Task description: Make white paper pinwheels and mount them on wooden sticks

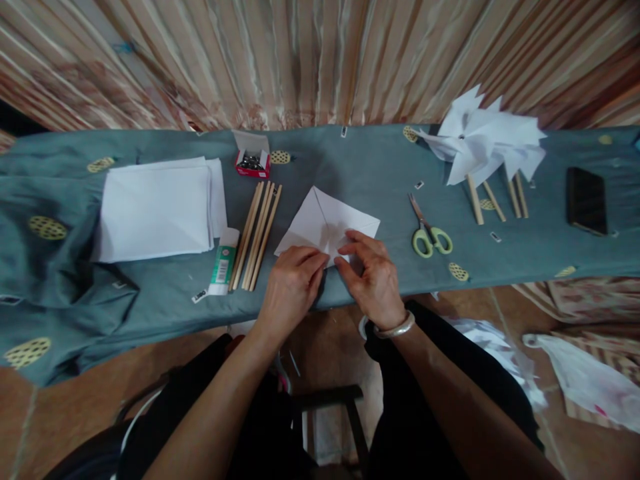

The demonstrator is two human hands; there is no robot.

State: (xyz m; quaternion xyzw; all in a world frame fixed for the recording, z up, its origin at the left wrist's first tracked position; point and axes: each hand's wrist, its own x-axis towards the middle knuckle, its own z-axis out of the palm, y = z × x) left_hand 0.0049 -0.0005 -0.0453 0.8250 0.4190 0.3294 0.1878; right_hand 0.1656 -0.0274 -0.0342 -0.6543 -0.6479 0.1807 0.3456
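Note:
A square sheet of white paper with cut or creased lines running in from its corners lies at the table's front edge. My left hand pinches its near edge between thumb and fingers. Over the right part of the sheet is my right hand, its fingers bent and apart, the fingertips resting on the paper near the middle. A bangle circles my right wrist. Green-handled scissors lie to the right of the sheet. Several wooden sticks and a glue stick lie to its left.
A stack of white paper lies at the left. Behind the sticks stands an opened small red box of metal pins. Several finished paper pinwheels on sticks lie at the right, beside a black phone. A curtain hangs behind.

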